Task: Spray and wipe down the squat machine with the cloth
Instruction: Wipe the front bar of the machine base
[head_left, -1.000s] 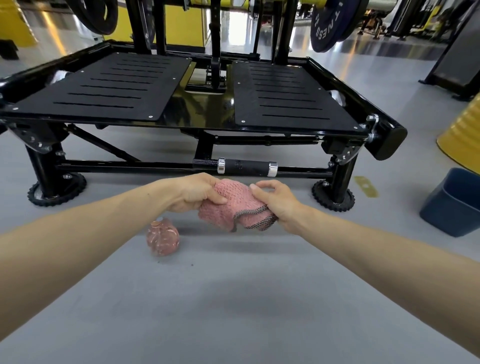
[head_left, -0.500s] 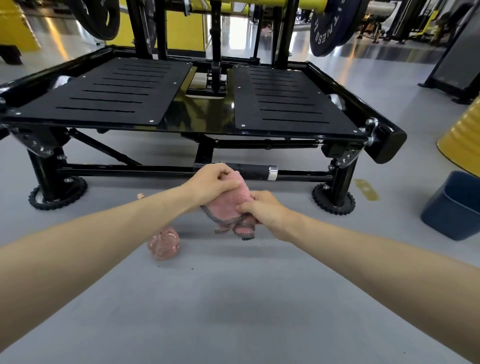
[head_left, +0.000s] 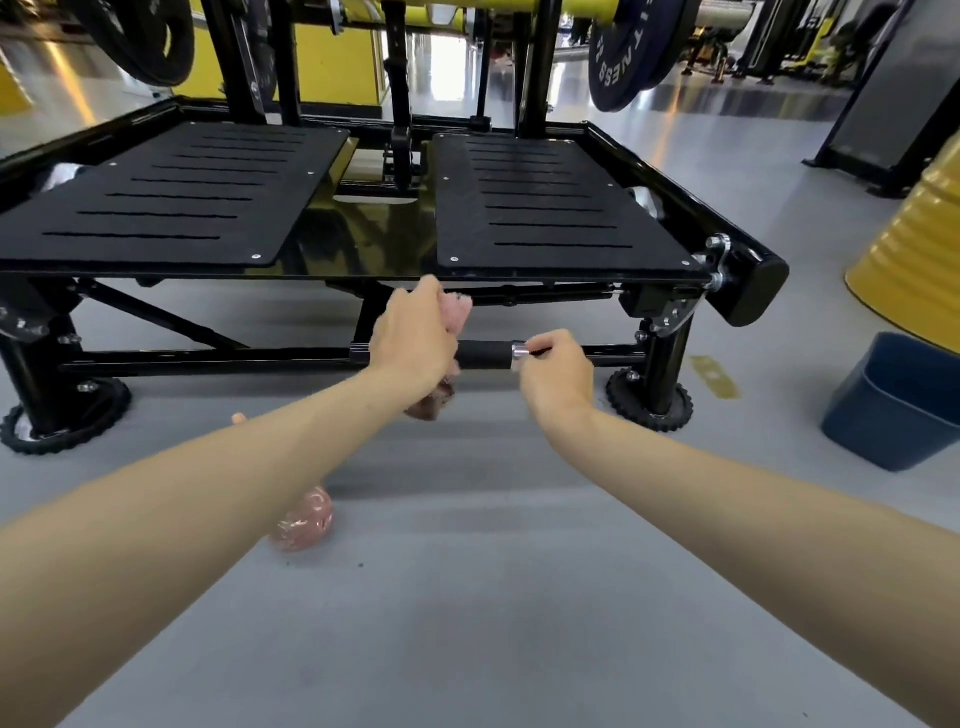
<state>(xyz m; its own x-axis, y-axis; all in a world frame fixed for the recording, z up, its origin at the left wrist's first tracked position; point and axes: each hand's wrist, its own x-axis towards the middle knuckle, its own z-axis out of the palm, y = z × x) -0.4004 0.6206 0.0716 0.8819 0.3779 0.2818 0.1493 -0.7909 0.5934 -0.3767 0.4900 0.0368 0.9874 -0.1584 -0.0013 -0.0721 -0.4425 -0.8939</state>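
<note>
The black squat machine (head_left: 545, 208) fills the upper half of the view, with two slotted foot plates and a low crossbar carrying a black handle grip (head_left: 485, 355). My left hand (head_left: 413, 338) grips the bunched pink cloth (head_left: 457, 312) against the left part of that grip. My right hand (head_left: 558, 376) is just right of the grip's silver end, fingers curled near the bar; whether it holds the bar is unclear. A pink clear spray bottle (head_left: 304, 519) lies on the floor, partly hidden behind my left forearm.
A dark blue bin (head_left: 893, 400) stands on the grey floor at right, with a yellow ribbed drum (head_left: 919, 249) behind it. Weight plates (head_left: 623, 57) hang above the platform. The machine's toothed round feet (head_left: 652, 405) rest on the floor.
Both hands moved forward from the floor area to the crossbar. The right hand let go of the cloth, which the left hand now holds alone against the handle grip.
</note>
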